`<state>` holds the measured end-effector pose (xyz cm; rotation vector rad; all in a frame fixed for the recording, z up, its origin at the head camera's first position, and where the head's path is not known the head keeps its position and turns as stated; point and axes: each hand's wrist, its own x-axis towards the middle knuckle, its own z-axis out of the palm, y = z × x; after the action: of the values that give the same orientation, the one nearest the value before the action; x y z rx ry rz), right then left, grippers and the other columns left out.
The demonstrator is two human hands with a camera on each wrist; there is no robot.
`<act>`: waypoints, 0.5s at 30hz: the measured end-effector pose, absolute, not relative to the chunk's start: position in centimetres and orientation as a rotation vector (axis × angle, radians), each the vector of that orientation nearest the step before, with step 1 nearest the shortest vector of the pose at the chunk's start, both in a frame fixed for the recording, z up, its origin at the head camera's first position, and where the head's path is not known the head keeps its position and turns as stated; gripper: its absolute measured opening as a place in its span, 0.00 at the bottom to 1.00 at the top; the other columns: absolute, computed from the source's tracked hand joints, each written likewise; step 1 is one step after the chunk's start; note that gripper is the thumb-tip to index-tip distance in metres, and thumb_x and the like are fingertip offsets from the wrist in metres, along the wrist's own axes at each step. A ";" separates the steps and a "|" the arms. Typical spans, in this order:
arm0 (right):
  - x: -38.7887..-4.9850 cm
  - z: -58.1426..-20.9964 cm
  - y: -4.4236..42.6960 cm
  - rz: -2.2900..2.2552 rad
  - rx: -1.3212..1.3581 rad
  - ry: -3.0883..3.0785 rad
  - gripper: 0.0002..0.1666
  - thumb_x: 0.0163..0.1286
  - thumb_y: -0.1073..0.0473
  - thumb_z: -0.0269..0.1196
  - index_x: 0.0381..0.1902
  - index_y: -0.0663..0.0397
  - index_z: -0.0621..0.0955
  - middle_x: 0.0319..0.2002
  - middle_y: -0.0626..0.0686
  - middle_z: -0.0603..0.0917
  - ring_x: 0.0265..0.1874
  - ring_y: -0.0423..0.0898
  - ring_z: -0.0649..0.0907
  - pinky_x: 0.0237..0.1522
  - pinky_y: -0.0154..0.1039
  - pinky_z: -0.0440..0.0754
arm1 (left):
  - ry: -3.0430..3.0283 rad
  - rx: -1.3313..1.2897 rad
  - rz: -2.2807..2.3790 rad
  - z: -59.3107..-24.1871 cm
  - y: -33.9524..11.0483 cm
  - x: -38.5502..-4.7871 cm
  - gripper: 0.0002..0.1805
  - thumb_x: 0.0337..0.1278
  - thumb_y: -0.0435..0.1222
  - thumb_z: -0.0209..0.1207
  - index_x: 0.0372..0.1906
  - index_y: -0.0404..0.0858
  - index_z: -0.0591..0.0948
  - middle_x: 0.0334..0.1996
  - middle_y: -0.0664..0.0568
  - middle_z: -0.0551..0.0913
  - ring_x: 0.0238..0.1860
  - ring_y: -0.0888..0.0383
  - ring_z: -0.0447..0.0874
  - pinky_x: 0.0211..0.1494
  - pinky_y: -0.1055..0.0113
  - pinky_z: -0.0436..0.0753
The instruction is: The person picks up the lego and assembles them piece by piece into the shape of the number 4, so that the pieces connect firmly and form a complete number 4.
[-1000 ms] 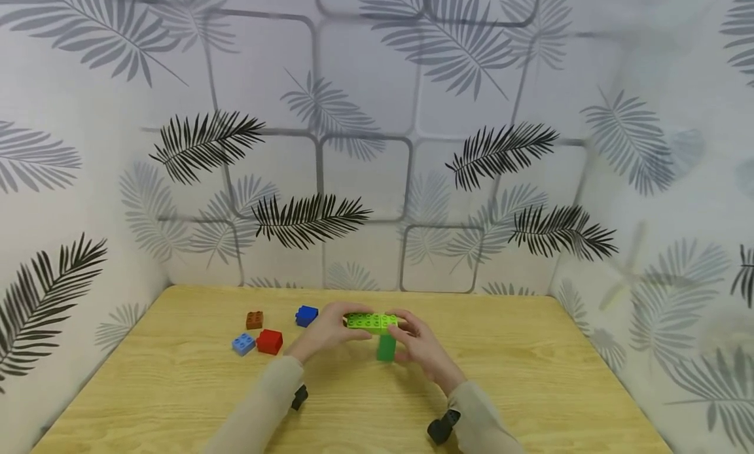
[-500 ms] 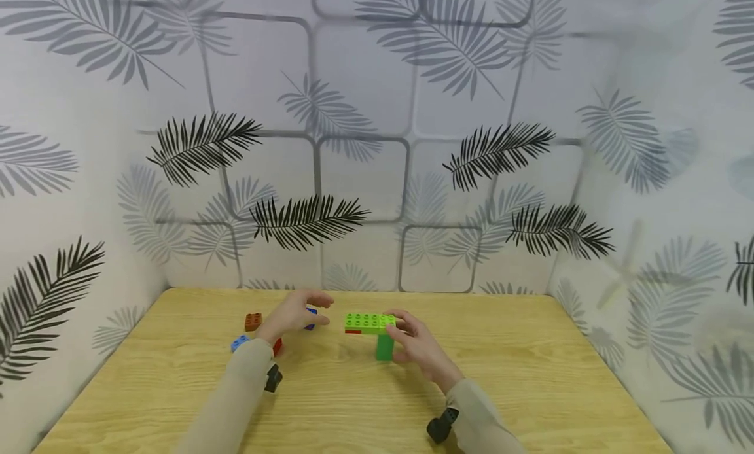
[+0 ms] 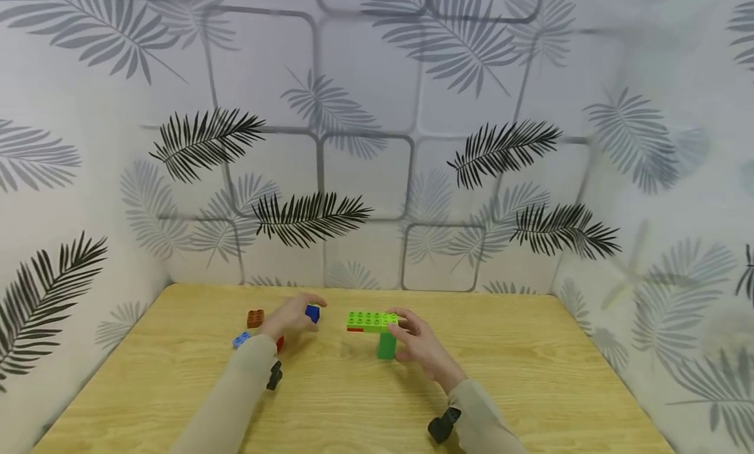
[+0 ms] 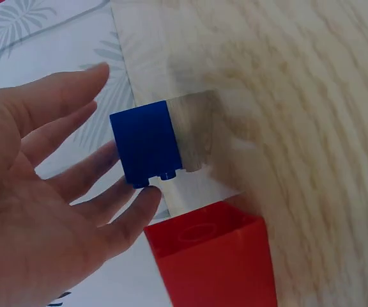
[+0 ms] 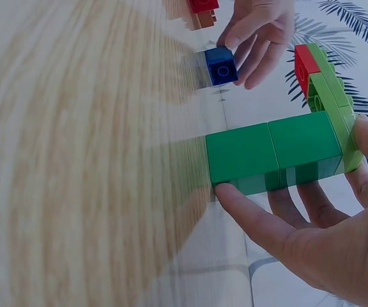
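My left hand (image 3: 291, 315) is around a dark blue toy brick (image 4: 145, 141), its fingers spread behind it. In the left wrist view the thumb is apart from the brick. The blue brick lies on its side on the table, studs towards a red brick (image 4: 219, 262). My right hand (image 3: 425, 346) holds a toy brick structure. Two green bricks (image 5: 273, 150) form its upright column, topped by light green bricks (image 3: 371, 321) that reach out to the left. A red brick (image 5: 306, 67) sits under their free end.
Beside my left hand lie a brown brick (image 3: 255, 318) and a light blue brick (image 3: 241, 339). The wooden table (image 3: 347, 415) ends at a wall covering (image 3: 365, 258) with leaf patterns.
My left hand has let go of the light green bricks and moved left to the blue brick. My right hand has stayed on the structure.
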<state>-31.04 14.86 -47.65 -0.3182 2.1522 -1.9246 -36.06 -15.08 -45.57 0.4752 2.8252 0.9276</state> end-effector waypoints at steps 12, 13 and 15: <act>-30.8 -47.6 15.0 -1.927 -0.340 2.140 0.28 0.75 0.49 0.56 0.69 0.50 0.68 0.64 0.64 0.71 0.56 0.52 0.77 0.48 0.57 0.83 | 2.800 0.433 0.830 -45.5 -14.3 -35.4 0.25 0.51 0.16 0.54 0.44 0.45 0.87 0.56 0.45 0.80 0.59 0.44 0.75 0.61 0.47 0.75; -30.8 -47.5 15.1 -1.935 -0.340 2.140 0.28 0.75 0.49 0.56 0.69 0.51 0.69 0.64 0.64 0.71 0.56 0.52 0.77 0.48 0.57 0.83 | 2.804 0.429 0.832 -45.5 -14.2 -35.5 0.24 0.51 0.17 0.55 0.44 0.46 0.87 0.55 0.45 0.80 0.59 0.45 0.75 0.61 0.48 0.75; -30.7 -47.5 15.1 -1.938 -0.339 2.146 0.27 0.75 0.49 0.56 0.68 0.50 0.69 0.63 0.64 0.71 0.56 0.51 0.77 0.48 0.57 0.83 | 2.814 0.437 0.820 -45.6 -14.1 -35.5 0.23 0.51 0.17 0.56 0.43 0.45 0.87 0.54 0.46 0.81 0.57 0.46 0.76 0.60 0.48 0.75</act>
<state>-30.75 15.13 -47.49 -0.3392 2.1456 -1.9379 -35.53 -14.09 -45.64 0.4365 2.8145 0.8203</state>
